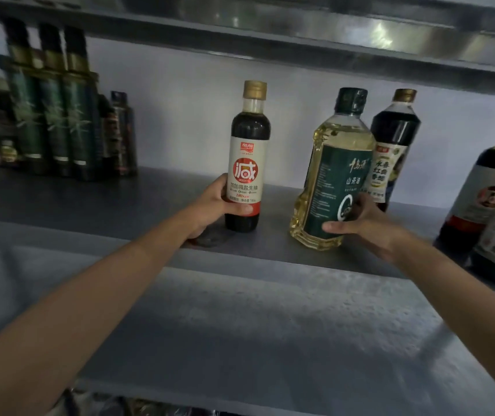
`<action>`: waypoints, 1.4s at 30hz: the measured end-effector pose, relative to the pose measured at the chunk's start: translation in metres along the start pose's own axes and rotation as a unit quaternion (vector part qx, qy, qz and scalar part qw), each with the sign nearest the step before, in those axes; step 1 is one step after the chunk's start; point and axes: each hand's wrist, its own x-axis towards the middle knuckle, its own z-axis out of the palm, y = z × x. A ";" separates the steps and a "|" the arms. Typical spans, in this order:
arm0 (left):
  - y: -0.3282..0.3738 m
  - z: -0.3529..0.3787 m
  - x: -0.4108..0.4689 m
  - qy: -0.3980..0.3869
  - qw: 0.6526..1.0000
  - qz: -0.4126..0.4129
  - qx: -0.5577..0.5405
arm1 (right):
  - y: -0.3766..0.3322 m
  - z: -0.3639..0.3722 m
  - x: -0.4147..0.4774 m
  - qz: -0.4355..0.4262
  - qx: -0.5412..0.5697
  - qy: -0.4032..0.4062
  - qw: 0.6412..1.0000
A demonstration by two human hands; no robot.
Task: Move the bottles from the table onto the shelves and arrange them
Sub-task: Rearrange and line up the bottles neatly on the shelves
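Observation:
My left hand point(219, 205) grips the lower part of a small dark soy sauce bottle point(247, 151) with a gold cap and a white and red label. It stands upright on the grey shelf point(120, 202). My right hand point(363, 223) holds the base of a yellow oil bottle point(330, 163) with a dark green cap and label, which tilts slightly to the right on the same shelf. A dark vinegar bottle point(396, 136) with a gold cap stands just behind the oil bottle.
Tall green bottles point(54, 109) and smaller dark ones crowd the shelf's left end. Two dark bottles point(492, 205) stand at the right edge. Another shelf board point(300, 34) runs close overhead. A lower shelf point(270, 340) lies beneath my arms.

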 end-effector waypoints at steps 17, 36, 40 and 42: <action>-0.009 -0.146 -0.042 0.022 0.999 -0.014 0.045 | -0.052 0.181 0.044 -0.035 -0.091 -0.095 0.991; -0.054 -0.393 -0.035 0.017 0.997 0.004 0.075 | -0.084 0.389 0.123 -0.065 -0.063 -0.026 0.996; -0.062 -0.439 -0.036 0.013 0.997 0.001 0.072 | -0.088 0.412 0.129 -0.064 -0.071 -0.024 0.995; -0.066 -0.459 -0.040 0.011 0.998 0.007 0.064 | -0.091 0.428 0.130 -0.070 -0.069 -0.032 0.995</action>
